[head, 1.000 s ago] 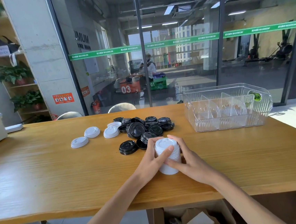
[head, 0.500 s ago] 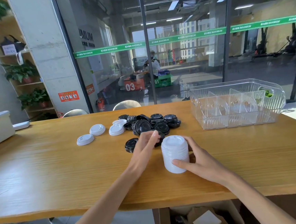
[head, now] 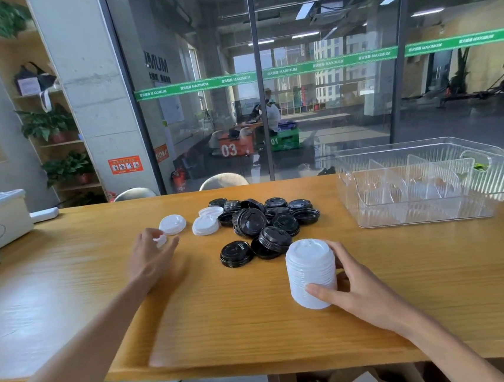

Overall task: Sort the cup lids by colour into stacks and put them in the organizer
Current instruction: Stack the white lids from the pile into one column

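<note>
Here, low and right of centre, we see the white stack (head: 311,273) standing on the table (head: 438,280), the right hand (head: 350,286) curled round it. Left of centre, the left hand (head: 150,256) pinches a white lid (head: 160,240). Black lids (head: 266,220) lie between; the organizer (head: 422,180) sits upper right.

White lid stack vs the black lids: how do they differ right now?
The white stack is one neat upright column; the black lids lie in a loose, overlapping pile. The right hand grips the white stack; nothing touches the black lids. Both sit on the table, outside the organizer.
</note>
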Tool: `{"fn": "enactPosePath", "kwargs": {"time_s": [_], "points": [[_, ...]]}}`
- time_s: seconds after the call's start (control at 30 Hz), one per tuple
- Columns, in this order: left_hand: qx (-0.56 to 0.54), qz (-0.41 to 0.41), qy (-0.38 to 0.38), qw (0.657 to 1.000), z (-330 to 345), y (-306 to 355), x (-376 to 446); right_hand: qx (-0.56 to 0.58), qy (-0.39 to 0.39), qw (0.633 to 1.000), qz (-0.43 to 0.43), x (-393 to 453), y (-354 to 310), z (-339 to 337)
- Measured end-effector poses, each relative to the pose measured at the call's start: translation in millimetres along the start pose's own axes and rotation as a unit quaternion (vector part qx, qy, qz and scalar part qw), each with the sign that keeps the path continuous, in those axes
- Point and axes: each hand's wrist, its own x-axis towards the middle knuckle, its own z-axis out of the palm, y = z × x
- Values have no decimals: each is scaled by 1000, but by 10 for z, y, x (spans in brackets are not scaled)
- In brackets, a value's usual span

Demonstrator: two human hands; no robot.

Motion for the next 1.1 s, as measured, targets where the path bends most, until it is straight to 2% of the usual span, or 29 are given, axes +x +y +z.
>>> {"fn": "enactPosePath", "kwargs": {"time_s": [0.13, 0.33, 0.63, 0.9, 1.1], "points": [[100, -101, -35, 989, 21, -126, 158, 1, -2, 1000, -1, 14, 17, -4], [135, -138, 9, 981, 66, -154, 365, -7, -1, 1000, -8, 15, 33, -16], [197, -80, -57, 975, 51, -218, 440, -1, -4, 1000, -12, 26, 21, -10], [139, -74, -13, 987, 19, -206, 393, 6, -2, 1000, -4, 15, -31, -10], [145, -52, 12, 988, 32, -204, 393, 3, -1, 1000, -2, 10, -36, -1]]}}
